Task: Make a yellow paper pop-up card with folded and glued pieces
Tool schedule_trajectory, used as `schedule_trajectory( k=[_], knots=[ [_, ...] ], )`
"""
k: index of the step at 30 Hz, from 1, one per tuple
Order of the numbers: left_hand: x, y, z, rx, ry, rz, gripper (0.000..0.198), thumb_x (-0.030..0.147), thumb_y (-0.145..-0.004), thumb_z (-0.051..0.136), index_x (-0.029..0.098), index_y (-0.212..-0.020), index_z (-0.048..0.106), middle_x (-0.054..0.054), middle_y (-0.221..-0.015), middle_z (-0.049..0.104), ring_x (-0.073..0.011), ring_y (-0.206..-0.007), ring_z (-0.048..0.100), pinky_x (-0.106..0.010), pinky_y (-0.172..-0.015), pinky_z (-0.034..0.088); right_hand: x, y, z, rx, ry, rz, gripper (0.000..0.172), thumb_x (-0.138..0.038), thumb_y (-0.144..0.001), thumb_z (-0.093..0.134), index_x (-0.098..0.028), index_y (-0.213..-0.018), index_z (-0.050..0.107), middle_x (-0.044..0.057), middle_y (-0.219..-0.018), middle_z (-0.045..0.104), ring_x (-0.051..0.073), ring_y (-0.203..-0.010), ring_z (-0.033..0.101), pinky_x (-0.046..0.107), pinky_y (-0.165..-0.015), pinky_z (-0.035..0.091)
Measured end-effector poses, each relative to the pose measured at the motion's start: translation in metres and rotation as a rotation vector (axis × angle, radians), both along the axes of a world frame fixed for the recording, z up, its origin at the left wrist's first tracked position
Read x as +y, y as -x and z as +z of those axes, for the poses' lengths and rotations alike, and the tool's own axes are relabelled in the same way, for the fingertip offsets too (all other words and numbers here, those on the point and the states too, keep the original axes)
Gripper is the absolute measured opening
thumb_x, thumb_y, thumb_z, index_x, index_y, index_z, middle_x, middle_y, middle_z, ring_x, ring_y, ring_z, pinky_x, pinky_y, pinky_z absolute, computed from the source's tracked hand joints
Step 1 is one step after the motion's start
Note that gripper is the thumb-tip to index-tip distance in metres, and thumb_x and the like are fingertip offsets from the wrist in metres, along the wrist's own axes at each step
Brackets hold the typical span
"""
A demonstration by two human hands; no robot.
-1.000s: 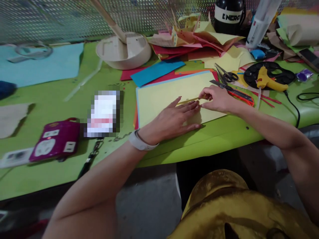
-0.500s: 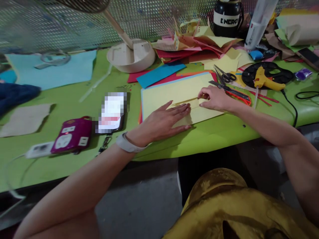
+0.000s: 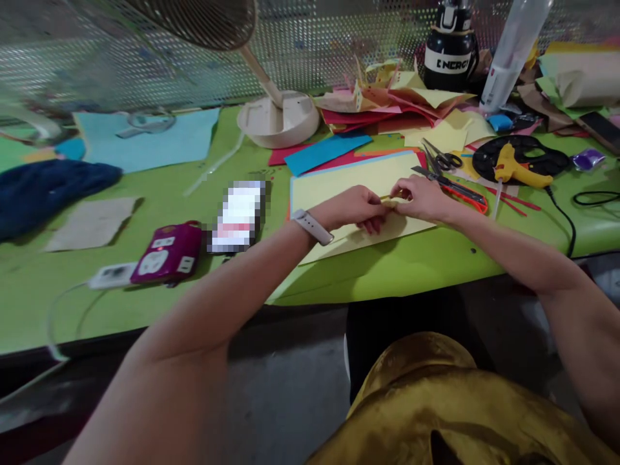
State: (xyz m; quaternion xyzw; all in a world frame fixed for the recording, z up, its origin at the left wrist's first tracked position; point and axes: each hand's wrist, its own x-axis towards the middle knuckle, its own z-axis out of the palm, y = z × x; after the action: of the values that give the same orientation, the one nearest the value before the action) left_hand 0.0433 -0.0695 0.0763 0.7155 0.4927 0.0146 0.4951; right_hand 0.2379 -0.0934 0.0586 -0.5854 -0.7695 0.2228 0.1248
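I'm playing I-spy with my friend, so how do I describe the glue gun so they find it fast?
On the green table, find the big pale yellow sheet, then look right to the black tray. The glue gun lies over its near edge. Unlike the orange cutter nearby, it's bright yellow and shaped like a little gun, with a black cord.

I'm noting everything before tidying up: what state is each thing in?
Left hand: closed on the paper strip
Right hand: pinching the same strip
Yellow sheet: flat beneath the hands
Phone: screen lit
Utility knife: blade out
Glue gun: lying on its side, heated or not unclear
Power strip: red light showing
Black bottle: upright
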Motion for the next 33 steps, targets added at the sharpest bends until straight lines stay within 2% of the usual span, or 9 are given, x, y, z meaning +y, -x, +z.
schedule_trajectory(
  k=[4,8,15,19,23,26,28,30,33],
  knots=[
    [0.013,0.003,-0.008,-0.039,0.091,-0.074,0.041,0.060,-0.074,0.081,0.023,-0.060,0.071,-0.005,-0.057,0.072,-0.0196,-0.055,0.070,-0.029,-0.056,0.051,-0.001,0.000,0.000,0.002,0.003,-0.006,0.036,-0.028,-0.083,0.071,-0.021,-0.118,0.076,0.011,-0.115,0.072,0.028,-0.105,0.064,0.041,-0.091,0.043],
    [0.017,0.012,-0.012,0.050,0.118,-0.037,0.047,0.064,-0.071,0.083,0.022,-0.054,0.071,-0.008,-0.055,0.070,-0.0216,-0.055,0.069,-0.033,-0.058,0.054,-0.001,0.000,0.000,0.020,0.008,0.002,0.037,-0.030,-0.084,0.071,-0.021,-0.119,0.076,0.011,-0.117,0.072,0.029,-0.106,0.065,0.044,-0.094,0.044],
    [0.019,0.039,-0.015,0.081,0.083,-0.062,0.051,0.070,-0.073,0.079,0.023,-0.055,0.073,-0.010,-0.056,0.071,-0.0190,-0.051,0.065,-0.030,-0.053,0.052,0.001,-0.001,-0.003,0.012,-0.017,0.003,0.034,-0.033,-0.085,0.073,-0.022,-0.118,0.076,0.012,-0.117,0.073,0.029,-0.106,0.066,0.045,-0.095,0.045],
    [0.016,0.054,-0.009,0.091,0.094,-0.036,0.051,0.071,-0.069,0.082,0.022,-0.055,0.074,-0.010,-0.058,0.073,-0.0176,-0.047,0.064,-0.026,-0.046,0.046,-0.001,0.001,-0.002,0.003,-0.020,-0.006,0.034,-0.033,-0.087,0.074,-0.022,-0.119,0.077,0.011,-0.115,0.072,0.028,-0.104,0.065,0.045,-0.097,0.042],
    [0.010,0.057,0.007,0.028,-0.011,0.030,0.052,0.069,-0.071,0.082,0.021,-0.054,0.072,-0.009,-0.051,0.070,-0.0169,-0.043,0.061,-0.025,-0.041,0.038,0.000,-0.001,-0.001,0.033,-0.149,-0.003,0.026,-0.035,-0.093,0.069,-0.022,-0.114,0.079,0.008,-0.108,0.072,0.026,-0.101,0.063,0.044,-0.097,0.039],
    [0.006,0.052,0.022,-0.043,-0.134,0.170,0.052,0.069,-0.074,0.080,0.021,-0.057,0.070,-0.009,-0.052,0.069,-0.0175,-0.045,0.061,-0.026,-0.044,0.038,0.004,-0.004,-0.004,0.000,-0.292,0.004,0.025,-0.032,-0.096,0.067,-0.024,-0.116,0.079,0.010,-0.115,0.069,0.030,-0.113,0.058,0.045,-0.099,0.036],
    [0.006,0.046,0.027,-0.096,-0.205,0.235,0.053,0.069,-0.078,0.078,0.020,-0.061,0.070,-0.009,-0.054,0.069,-0.0171,-0.047,0.062,-0.027,-0.046,0.040,0.008,-0.006,-0.008,-0.062,-0.309,0.022,0.023,-0.029,-0.095,0.068,-0.024,-0.115,0.079,0.011,-0.119,0.068,0.032,-0.119,0.055,0.047,-0.101,0.035],
    [0.009,0.039,0.023,-0.154,-0.262,0.260,0.054,0.071,-0.082,0.074,0.019,-0.064,0.069,-0.009,-0.056,0.069,-0.0169,-0.049,0.064,-0.027,-0.048,0.044,0.011,-0.006,-0.011,-0.113,-0.283,0.033,0.018,-0.024,-0.095,0.067,-0.024,-0.108,0.080,0.011,-0.120,0.068,0.033,-0.119,0.054,0.048,-0.101,0.036],
    [0.015,0.032,0.006,-0.255,-0.374,0.292,0.053,0.070,-0.088,0.069,0.019,-0.073,0.069,-0.009,-0.065,0.073,-0.0174,-0.058,0.069,-0.028,-0.056,0.052,0.014,-0.004,-0.013,-0.157,-0.257,0.040,0.018,-0.018,-0.097,0.062,-0.022,-0.099,0.080,0.011,-0.119,0.068,0.032,-0.119,0.054,0.047,-0.102,0.036]
  ],
)
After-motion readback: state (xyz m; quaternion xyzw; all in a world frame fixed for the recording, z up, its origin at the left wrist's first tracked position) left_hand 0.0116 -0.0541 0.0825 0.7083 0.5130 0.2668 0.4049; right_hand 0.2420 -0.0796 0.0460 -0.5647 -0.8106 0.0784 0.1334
